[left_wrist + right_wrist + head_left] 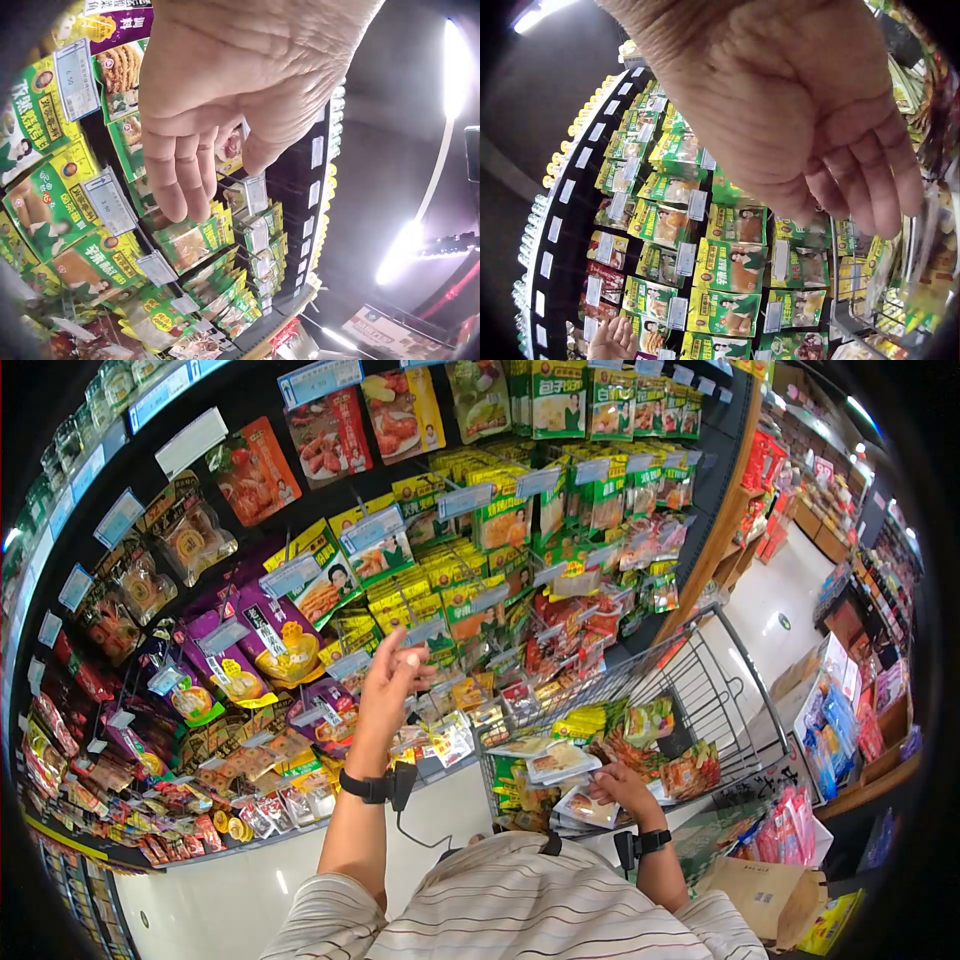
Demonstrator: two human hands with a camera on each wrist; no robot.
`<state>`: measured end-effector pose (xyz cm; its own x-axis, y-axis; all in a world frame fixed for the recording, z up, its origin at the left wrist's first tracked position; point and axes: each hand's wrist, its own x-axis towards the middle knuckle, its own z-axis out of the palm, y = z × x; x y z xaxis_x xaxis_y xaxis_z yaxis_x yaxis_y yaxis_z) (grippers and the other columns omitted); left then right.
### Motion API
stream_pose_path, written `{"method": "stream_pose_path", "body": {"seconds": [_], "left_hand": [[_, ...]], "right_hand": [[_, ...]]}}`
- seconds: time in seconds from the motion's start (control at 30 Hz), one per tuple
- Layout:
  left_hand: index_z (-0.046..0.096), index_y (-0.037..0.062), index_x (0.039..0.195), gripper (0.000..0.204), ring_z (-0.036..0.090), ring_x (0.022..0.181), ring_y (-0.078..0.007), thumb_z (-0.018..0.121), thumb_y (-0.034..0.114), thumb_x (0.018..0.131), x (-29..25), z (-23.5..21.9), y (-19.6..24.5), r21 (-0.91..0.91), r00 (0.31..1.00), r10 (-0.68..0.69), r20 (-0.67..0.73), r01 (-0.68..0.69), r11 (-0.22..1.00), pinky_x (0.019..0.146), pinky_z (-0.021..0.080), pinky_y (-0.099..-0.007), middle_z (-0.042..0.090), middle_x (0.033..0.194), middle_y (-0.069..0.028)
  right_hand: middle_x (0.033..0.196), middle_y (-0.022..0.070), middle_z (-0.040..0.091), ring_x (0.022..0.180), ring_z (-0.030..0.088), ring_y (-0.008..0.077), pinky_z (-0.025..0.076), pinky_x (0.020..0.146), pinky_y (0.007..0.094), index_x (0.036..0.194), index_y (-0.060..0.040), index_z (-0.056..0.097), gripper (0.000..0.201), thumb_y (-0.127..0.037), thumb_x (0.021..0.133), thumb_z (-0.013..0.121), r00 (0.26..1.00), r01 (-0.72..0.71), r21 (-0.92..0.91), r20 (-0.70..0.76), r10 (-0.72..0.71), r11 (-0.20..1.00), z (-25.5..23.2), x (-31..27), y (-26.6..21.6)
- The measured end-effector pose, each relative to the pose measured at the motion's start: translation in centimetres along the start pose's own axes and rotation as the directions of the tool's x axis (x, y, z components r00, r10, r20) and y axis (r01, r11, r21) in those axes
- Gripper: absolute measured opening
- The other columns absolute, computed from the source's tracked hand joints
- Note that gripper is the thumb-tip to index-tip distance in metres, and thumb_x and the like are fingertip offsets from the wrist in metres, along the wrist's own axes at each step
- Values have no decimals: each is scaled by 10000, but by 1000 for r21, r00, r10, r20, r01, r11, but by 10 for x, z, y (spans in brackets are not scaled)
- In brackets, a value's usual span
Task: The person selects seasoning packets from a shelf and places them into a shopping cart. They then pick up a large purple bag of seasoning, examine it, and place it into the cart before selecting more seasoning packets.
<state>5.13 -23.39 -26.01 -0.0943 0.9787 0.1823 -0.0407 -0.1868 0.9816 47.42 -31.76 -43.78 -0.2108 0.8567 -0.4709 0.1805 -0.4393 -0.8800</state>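
Note:
My left hand (393,675) is raised in front of the shelf display with its fingers loosely bent and nothing in them. Just beyond it hang yellow-and-green seasoning packets (468,610); the left wrist view shows the fingertips overlapping one such packet (191,244). Over the near side of the shopping cart (745,660), my right hand (622,788) has relaxed fingers close to a pale flat packet (562,762). In the right wrist view, the palm and loosely bent fingers (866,184) grip nothing visible.
Inside the cart lie a yellow packet (582,722) and reddish food packs (690,770). Purple pouches (275,635) hang at the shelf's left, among price tags (290,575) that jut outward. A cardboard box (765,895) stands at lower right, and an aisle (785,595) runs beyond the cart.

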Motion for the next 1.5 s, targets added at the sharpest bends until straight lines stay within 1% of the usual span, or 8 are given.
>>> {"method": "stream_pose_path", "body": {"seconds": [0.27, 0.5, 0.53, 0.73, 0.93, 1.1, 1.3, 1.5], "left_hand": [[42, 0, 1547, 838, 691, 880, -247, 572, 319, 982, 4, -14, -27, -55, 975, -221, -14, 220, 974, 757, 574, -353, 654, 1075, -199], [68, -13, 1542, 802, 689, 886, -247, 563, 285, 987, 2, -29, -25, -46, 978, -207, 38, 209, 977, 752, 560, -334, 665, 1091, -211], [210, -9, 1518, 686, 681, 900, -230, 549, 272, 992, 0, -32, -27, -25, 972, -231, 44, 232, 972, 760, 555, -327, 662, 1111, -195], [466, -12, 1374, 454, 674, 916, -201, 521, 252, 1009, -5, -47, -29, 6, 945, -304, 119, 305, 952, 774, 548, -314, 656, 1140, -161], [440, -23, 1397, 510, 657, 981, -199, 540, 277, 997, 9, -46, -23, 18, 961, -220, 169, 220, 975, 788, 541, -309, 635, 1178, -152], [249, -31, 1492, 664, 663, 983, -220, 553, 278, 989, 22, -37, -31, -19, 973, -126, 195, 132, 991, 777, 546, -320, 640, 1158, -170], [141, -13, 1536, 744, 678, 909, -226, 545, 300, 996, 15, -29, -53, -11, 933, -266, 242, 276, 961, 758, 559, -331, 633, 1126, -203], [173, -29, 1525, 741, 681, 895, -215, 554, 313, 988, -9, -25, -64, 41, 900, -377, 221, 377, 925, 745, 551, -313, 648, 1102, -180]], "right_hand": [[957, 90, 693, 829, 697, 171, 574, 703, 293, 1144, 3, 577, 277, -227, 990, 565, 998, -38, 19, -44, 39, 999, 20, -7, 2], [953, 113, 699, 787, 685, 167, 555, 681, 292, 1129, 22, 582, 296, -229, 972, 580, 998, -47, 60, -37, 49, 997, 44, -2, -7], [949, 110, 697, 778, 683, 166, 553, 669, 288, 1132, 27, 584, 308, -234, 969, 587, 999, -42, 36, -22, 43, 998, 47, 1, -6], [941, 114, 694, 802, 682, 171, 573, 709, 305, 1150, 32, 587, 358, -274, 965, 614, 998, -63, 15, 16, 63, 998, 67, 8, -9], [945, 104, 693, 802, 674, 157, 567, 690, 288, 1142, 24, 592, 358, -287, 965, 604, 1000, -6, 8, 24, 6, 1000, 80, 12, -13], [926, 74, 689, 791, 672, 148, 559, 681, 285, 1087, 1, 617, 314, -292, 977, 586, 1000, 8, -12, -2, -8, 1000, 82, 9, 1], [915, 66, 684, 778, 661, 131, 539, 682, 278, 1081, 7, 613, 314, -287, 972, 586, 992, -39, 30, -116, 42, 999, 90, -18, -6], [912, 57, 681, 776, 655, 129, 536, 671, 276, 1070, 9, 610, 303, -277, 977, 580, 991, -98, 19, -88, 99, 995, 93, -22, -8]]}}
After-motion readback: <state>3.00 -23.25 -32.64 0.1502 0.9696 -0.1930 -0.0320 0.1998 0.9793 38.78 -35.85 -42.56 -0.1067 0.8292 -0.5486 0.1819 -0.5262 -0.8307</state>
